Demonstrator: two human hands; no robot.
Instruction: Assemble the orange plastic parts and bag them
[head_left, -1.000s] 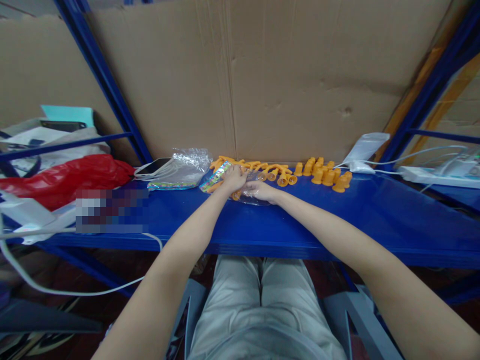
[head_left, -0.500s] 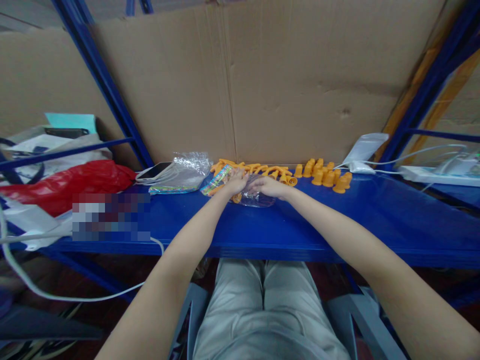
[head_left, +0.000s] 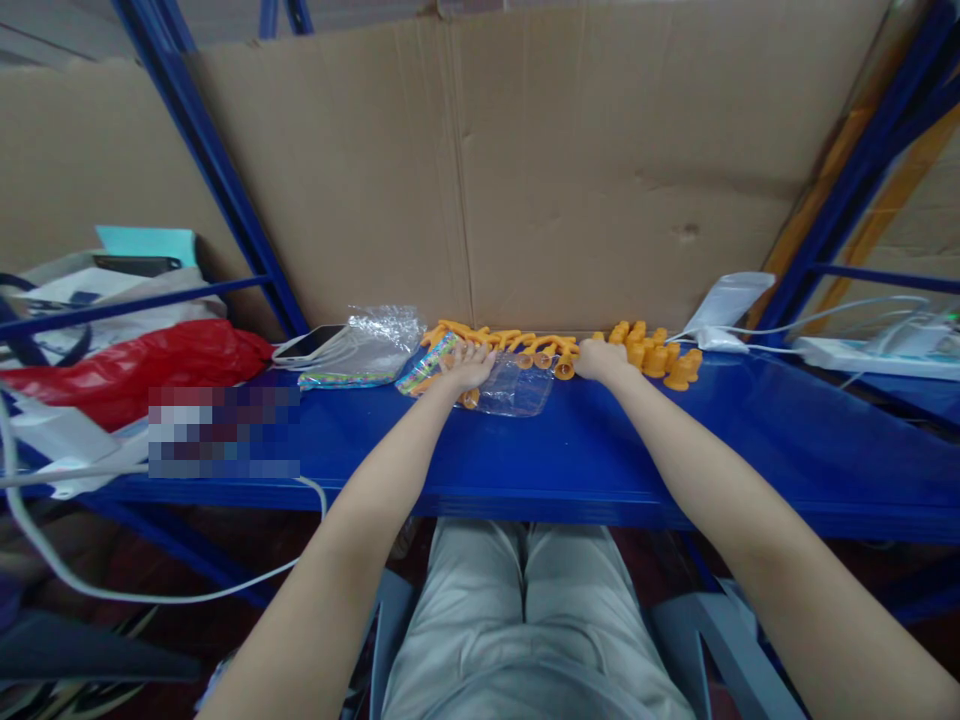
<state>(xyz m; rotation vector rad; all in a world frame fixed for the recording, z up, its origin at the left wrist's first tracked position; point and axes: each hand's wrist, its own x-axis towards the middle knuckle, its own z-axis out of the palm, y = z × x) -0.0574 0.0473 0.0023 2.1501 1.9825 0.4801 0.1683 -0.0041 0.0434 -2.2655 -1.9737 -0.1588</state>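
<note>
A small clear plastic bag (head_left: 517,388) lies on the blue shelf (head_left: 570,450). My left hand (head_left: 466,366) rests on the bag's left end with fingers spread over it. Behind the bag runs a row of orange plastic pieces (head_left: 525,345), and a cluster of small orange cups (head_left: 660,360) stands to its right. My right hand (head_left: 598,358) is curled at the left edge of that cluster; what its fingers hold is hidden. A colourful striped wrapper (head_left: 429,362) lies just left of my left hand.
A crumpled clear bag (head_left: 375,335) and a phone (head_left: 311,342) lie left of the pieces. A red bag (head_left: 142,362) and white cables (head_left: 45,470) crowd the far left. A white pouch (head_left: 731,300) and a power strip (head_left: 870,350) sit right. Cardboard (head_left: 562,160) backs the shelf.
My right hand left the clear bag and moved right to the orange cups. My left hand stayed on the bag's left end.
</note>
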